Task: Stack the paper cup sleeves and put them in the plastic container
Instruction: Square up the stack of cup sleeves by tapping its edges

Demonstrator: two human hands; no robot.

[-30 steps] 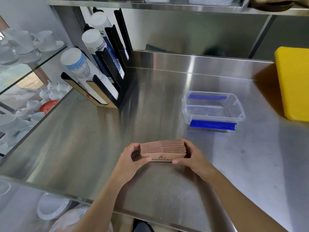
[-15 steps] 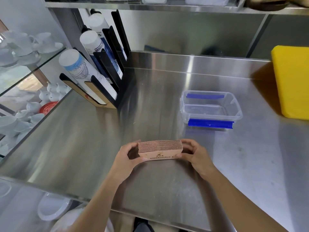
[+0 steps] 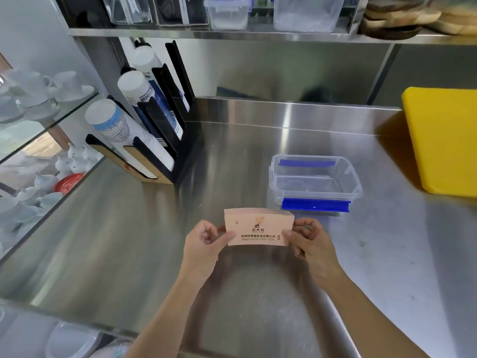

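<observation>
A stack of flat pink-brown paper cup sleeves (image 3: 258, 227) is held upright above the steel counter, its printed face turned toward me. My left hand (image 3: 205, 242) pinches the stack's left end and my right hand (image 3: 308, 240) pinches its right end. A clear plastic container (image 3: 357, 188) with blue clips sits open on the counter just behind and to the right of the stack, with nothing inside it.
A black rack of stacked paper cups (image 3: 144, 140) stands at the back left. A yellow board (image 3: 444, 140) leans at the right. Glass shelves with white cups (image 3: 33, 99) run along the left. An overhead shelf (image 3: 232, 34) carries boxes.
The stack has been lifted off the counter and tipped up so its printed face shows instead of its edges. Both hands kept their hold on its ends.
</observation>
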